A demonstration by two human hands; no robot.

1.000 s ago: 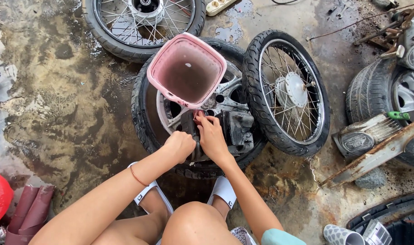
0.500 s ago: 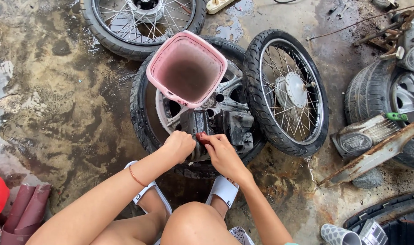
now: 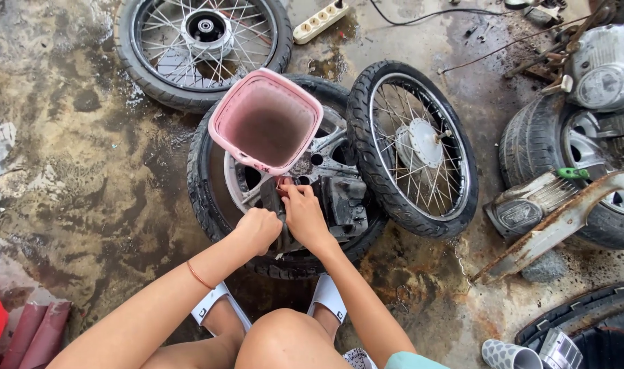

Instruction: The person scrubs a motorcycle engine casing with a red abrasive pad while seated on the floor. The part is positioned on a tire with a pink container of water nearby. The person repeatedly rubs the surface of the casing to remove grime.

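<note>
Left hand [image 3: 257, 229] is clenched around a dark greasy metal engine part [image 3: 332, 208] on the flat black tyre [image 3: 206, 198]; right hand [image 3: 303, 215] seemingly pinches its top, near the pink plastic bucket [image 3: 265, 121].

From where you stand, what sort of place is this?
Probably a motorcycle repair yard or workshop: spoked wheels lie on a stained concrete floor, an engine sits by more tyres, and both hands work a grimy part on a tyre.

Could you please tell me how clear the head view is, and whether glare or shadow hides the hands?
Head view: even daylight, sharp overall. The left hand and right hand show clearly on the dark engine part; the wet floor has faint sheen, the bucket is dim inside.
</note>
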